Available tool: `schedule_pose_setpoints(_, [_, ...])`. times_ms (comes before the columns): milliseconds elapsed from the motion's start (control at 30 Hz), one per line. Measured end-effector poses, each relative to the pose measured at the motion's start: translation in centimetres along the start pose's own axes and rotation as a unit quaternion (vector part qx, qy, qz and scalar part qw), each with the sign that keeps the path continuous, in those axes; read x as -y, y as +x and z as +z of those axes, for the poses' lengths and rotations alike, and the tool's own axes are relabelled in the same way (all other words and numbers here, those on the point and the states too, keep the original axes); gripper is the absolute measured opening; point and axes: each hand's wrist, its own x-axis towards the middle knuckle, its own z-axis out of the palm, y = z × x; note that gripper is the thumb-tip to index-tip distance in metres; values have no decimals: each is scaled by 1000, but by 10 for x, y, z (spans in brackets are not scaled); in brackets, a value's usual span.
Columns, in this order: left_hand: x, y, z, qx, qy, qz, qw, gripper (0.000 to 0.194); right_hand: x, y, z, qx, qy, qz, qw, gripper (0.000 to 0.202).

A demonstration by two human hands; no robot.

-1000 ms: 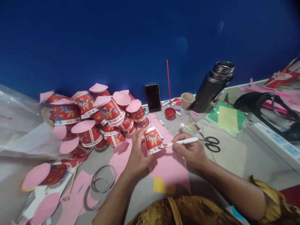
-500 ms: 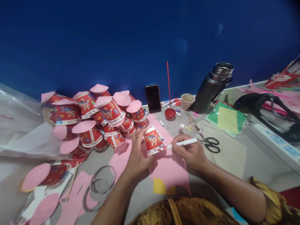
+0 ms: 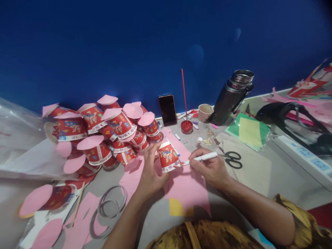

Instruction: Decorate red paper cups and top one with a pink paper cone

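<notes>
My left hand [image 3: 153, 171] holds a red printed paper cup [image 3: 168, 154] upside down, its white patterned rim at the bottom, fingers behind and thumb near the rim. In my right hand [image 3: 209, 168] is a white marker pen [image 3: 206, 157], gripped like a pencil. The red tip of the marker meets the cup at its lower right, by the rim. Pink paper [image 3: 188, 186] lies beneath both hands, with a yellow paper piece [image 3: 176, 207] at its near edge. A pair of scissors [image 3: 232, 159] lies just right of my right hand.
Stacked red cups with pink paper cones [image 3: 95, 143] crowd the left. A phone [image 3: 167, 110] leans on the blue wall. Behind my hands stand a red dish with a stick [image 3: 186, 127], a paper cup [image 3: 205, 113] and a dark flask [image 3: 232, 98]. Grey rings [image 3: 108, 211] lie at front left.
The view has shifted slightly, so the background things sit a little further left. Both hands keep their hold, and the marker tip stays at the cup's lower edge.
</notes>
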Motion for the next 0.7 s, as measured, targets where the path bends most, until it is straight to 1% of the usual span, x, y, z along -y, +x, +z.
schedule_pose_setpoints(167, [2, 1, 0, 1, 13, 3, 1000, 87, 2, 1, -2, -21, 6, -10, 1000, 5])
schedule_pose_setpoints(367, [1, 1, 0, 4, 8, 7, 1000, 86, 1, 1, -1, 5, 0, -9, 1000, 6])
schedule_pose_setpoints(533, [1, 0, 0, 6, -2, 7, 1000, 88, 1, 1, -1, -8, 12, -8, 1000, 6])
schedule_pose_setpoints(700, [3, 0, 0, 5, -19, -6, 1000, 89, -2, 0, -2, -3, 14, 1, 1000, 5])
